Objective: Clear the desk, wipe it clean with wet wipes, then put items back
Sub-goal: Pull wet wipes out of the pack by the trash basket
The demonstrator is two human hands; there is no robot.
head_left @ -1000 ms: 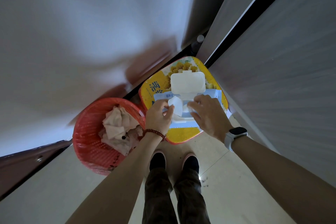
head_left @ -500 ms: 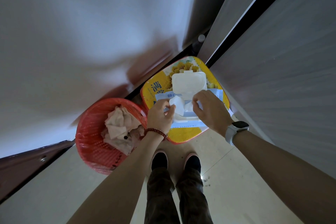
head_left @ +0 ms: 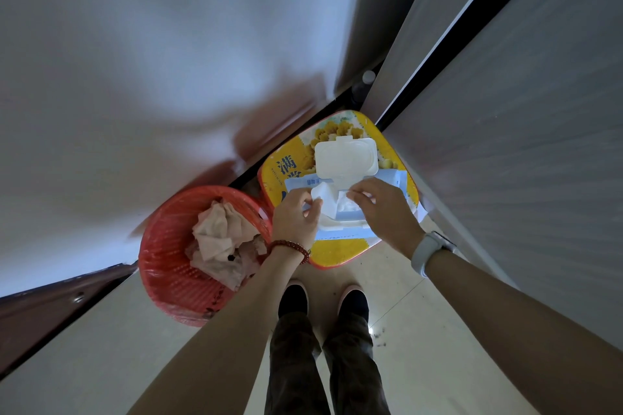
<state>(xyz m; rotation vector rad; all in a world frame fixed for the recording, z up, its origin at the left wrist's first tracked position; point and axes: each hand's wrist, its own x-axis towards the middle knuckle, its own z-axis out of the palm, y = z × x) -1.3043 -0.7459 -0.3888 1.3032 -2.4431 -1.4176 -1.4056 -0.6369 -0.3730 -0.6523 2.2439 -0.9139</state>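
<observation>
A blue-and-white pack of wet wipes (head_left: 387,177) lies on a yellow stool top (head_left: 332,253), its white flip lid (head_left: 345,155) standing open. My left hand (head_left: 295,219) pinches a white wet wipe (head_left: 323,200) that sticks up out of the pack's opening. My right hand (head_left: 384,212) rests on the pack's right side, fingertips pressing near the opening. A bead bracelet is on my left wrist and a white watch on my right.
A red plastic basket (head_left: 168,276) with crumpled used tissues stands left of the stool. Grey cabinet panels (head_left: 522,145) rise on the right, a pale wall on the left. My feet stand on light floor tiles (head_left: 421,347) just before the stool.
The wipe has come further out of the pack under my left hand's pull. My right hand shifted slightly on the pack.
</observation>
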